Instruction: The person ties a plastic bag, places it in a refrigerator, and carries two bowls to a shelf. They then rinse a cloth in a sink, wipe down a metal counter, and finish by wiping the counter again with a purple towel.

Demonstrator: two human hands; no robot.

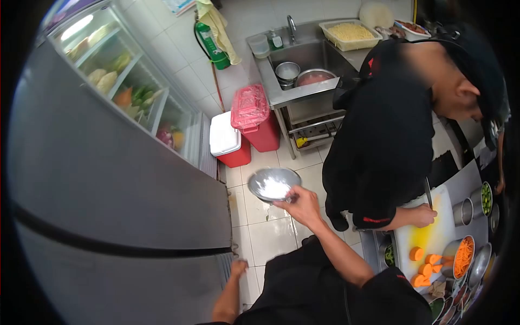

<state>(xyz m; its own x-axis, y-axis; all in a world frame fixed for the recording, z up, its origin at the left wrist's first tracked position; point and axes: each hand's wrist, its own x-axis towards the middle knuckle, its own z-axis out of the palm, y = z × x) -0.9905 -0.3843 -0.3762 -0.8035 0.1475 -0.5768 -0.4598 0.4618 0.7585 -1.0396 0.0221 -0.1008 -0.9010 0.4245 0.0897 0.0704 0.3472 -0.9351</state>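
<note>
My right hand is closed on the near rim of a shallow round metal bowl, held out over the tiled floor. A bright white patch shows inside the bowl, streaked by motion. Low beside the edge of the grey refrigerator, my left hand hangs with its fingers curled in and nothing visible in them.
A co-worker in black bends over a cutting board at right, one hand by a knife. Carrot pieces and shredded carrot are close by. Ahead stand red bins, a cooler and a sink.
</note>
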